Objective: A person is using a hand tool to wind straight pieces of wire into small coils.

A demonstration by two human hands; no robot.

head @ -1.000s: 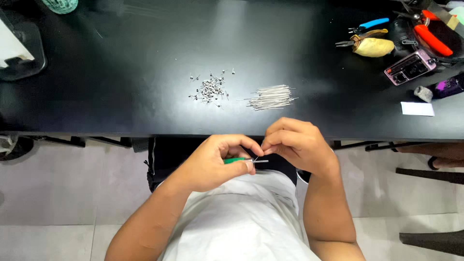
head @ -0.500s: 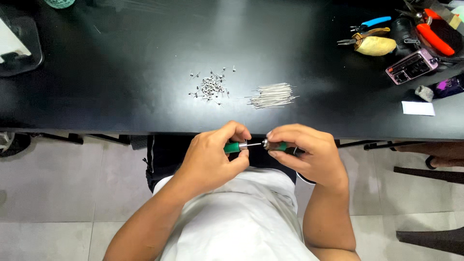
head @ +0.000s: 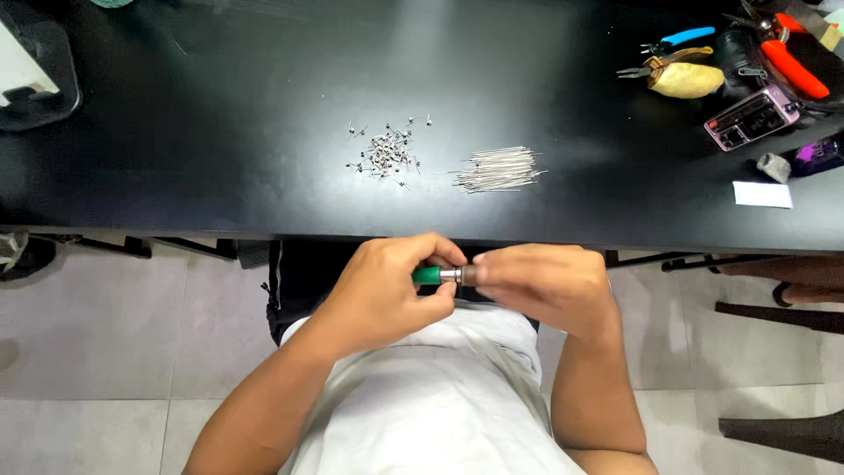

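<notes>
Both my hands meet below the front edge of the black table point(head: 220, 176), over my lap. My left hand point(head: 387, 295) grips a small tool with a green handle point(head: 427, 275) and a metal collar. My right hand point(head: 541, 283) pinches the tool's metal tip end, fingers closed around it; the tip itself is hidden. On the table in front of me lie a scattered heap of tiny metal coiled pieces point(head: 384, 154) and a bundle of thin straight wire pieces point(head: 498, 169).
At the table's far right sit blue-handled pliers point(head: 673, 40), a yellowish pouch point(head: 686, 79), a red-handled tool point(head: 791, 66), a pinkish device point(head: 752, 117) and a white paper slip point(head: 761, 194). A dark stand point(head: 35, 75) is at far left. Tiled floor lies below.
My hands moved apart and then came together again on the green-handled tool; my right hand now covers its tip end close to the left.
</notes>
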